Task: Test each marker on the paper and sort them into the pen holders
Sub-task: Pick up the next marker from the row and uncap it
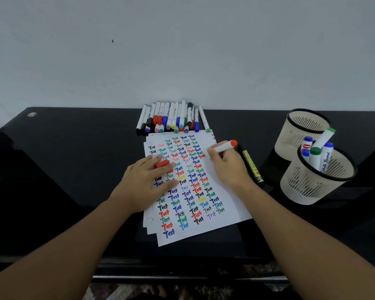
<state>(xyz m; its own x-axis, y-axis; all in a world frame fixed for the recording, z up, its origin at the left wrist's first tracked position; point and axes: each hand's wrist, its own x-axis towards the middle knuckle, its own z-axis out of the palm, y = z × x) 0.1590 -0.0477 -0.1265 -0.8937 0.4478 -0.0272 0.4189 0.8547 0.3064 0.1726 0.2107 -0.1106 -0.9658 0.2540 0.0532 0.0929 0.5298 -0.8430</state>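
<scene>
My right hand (227,167) grips a white marker with a red end (224,147), its tip down on the paper (221,204) beside a red "Test". My left hand (147,180) lies flat on the paper with the marker's red cap (162,163) held between its fingers. The sheet is covered with several coloured "Test" words. A pile of several markers (173,118) lies at the far edge by the wall. Two mesh pen holders stand at the right: the far holder (299,135) looks empty, while the near holder (312,182) has several markers in it.
A black and yellow marker (252,166) lies on the black table (63,161) just right of my right hand. The white wall rises directly behind the marker pile. The table's front edge runs below the paper.
</scene>
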